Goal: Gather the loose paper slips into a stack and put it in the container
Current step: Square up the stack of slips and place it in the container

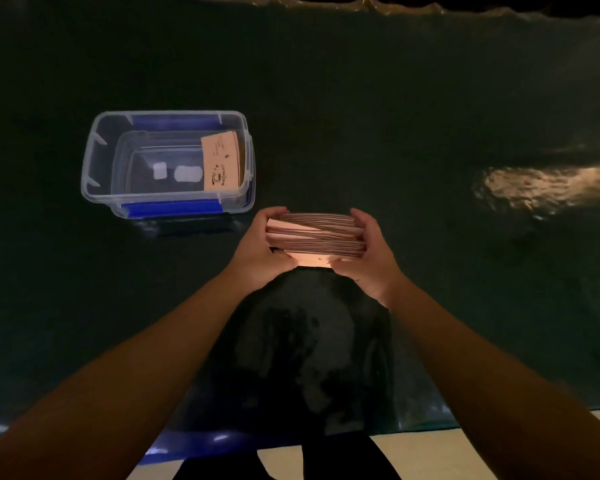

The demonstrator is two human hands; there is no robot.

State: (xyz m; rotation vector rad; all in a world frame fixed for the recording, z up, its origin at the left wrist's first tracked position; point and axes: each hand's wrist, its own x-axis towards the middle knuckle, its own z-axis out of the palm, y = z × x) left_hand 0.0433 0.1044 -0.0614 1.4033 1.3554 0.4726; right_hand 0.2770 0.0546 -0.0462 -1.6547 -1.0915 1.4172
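A thick stack of pinkish-brown paper slips (317, 234) is held between both hands just above the dark table, at the centre of the view. My left hand (257, 251) grips its left end and my right hand (368, 258) grips its right end. To the upper left stands a clear plastic container (94, 168) with blue clips, lid off. Inside it, against the right wall, stands another bundle of printed slips (222, 161). The stack in my hands is just right of and nearer to me than the container's near right corner.
The table (395, 116) is covered with a dark glossy sheet. A bright light reflection (541, 185) lies at the right. The table's near edge (430, 426) runs across the bottom, with pale floor below it.
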